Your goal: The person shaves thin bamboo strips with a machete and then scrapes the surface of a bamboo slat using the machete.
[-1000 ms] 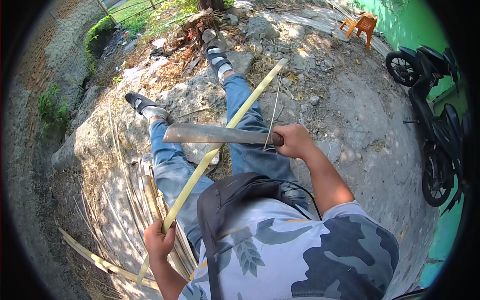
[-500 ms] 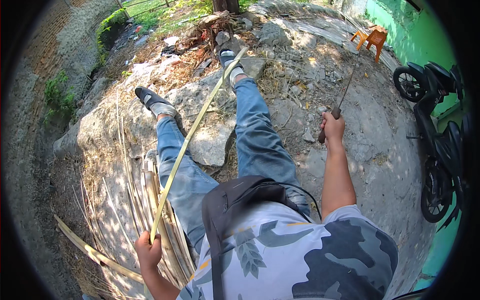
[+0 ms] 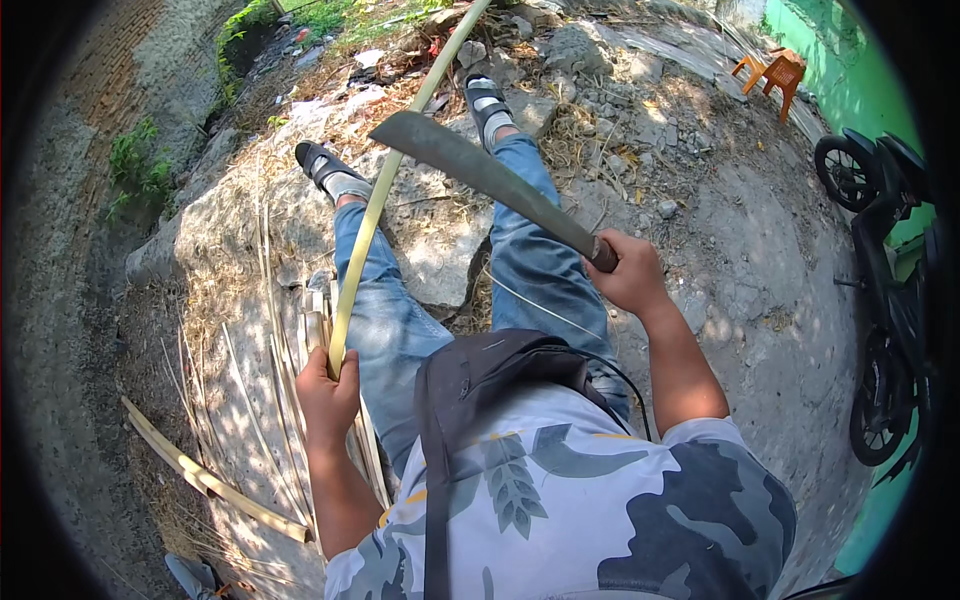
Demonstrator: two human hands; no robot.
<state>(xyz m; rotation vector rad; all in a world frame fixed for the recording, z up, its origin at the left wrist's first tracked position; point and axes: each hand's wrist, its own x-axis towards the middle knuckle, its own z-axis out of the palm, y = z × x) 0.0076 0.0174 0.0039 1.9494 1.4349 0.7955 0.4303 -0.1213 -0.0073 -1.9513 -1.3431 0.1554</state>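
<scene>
With left hand [image 3: 328, 393] closed on the bamboo strip [image 3: 371, 218] and right hand [image 3: 634, 273] closed round the machete [image 3: 490, 183], I'd shave outward from the left.

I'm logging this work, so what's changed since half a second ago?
The right hand swung the machete leftward, back over the strip; the left hand moved the strip forward. Neither tool nor strip was let go. The chair stayed put.

Long, pale yellow-green flat strip [image 3: 368, 222]: slightly bowed; I grip its near part; far end runs out of view.
Broad grey metal blade [image 3: 485, 180]: I grip its brown handle [image 3: 604, 256]; tip leftward, crossing over the strip; contact unclear.
</scene>
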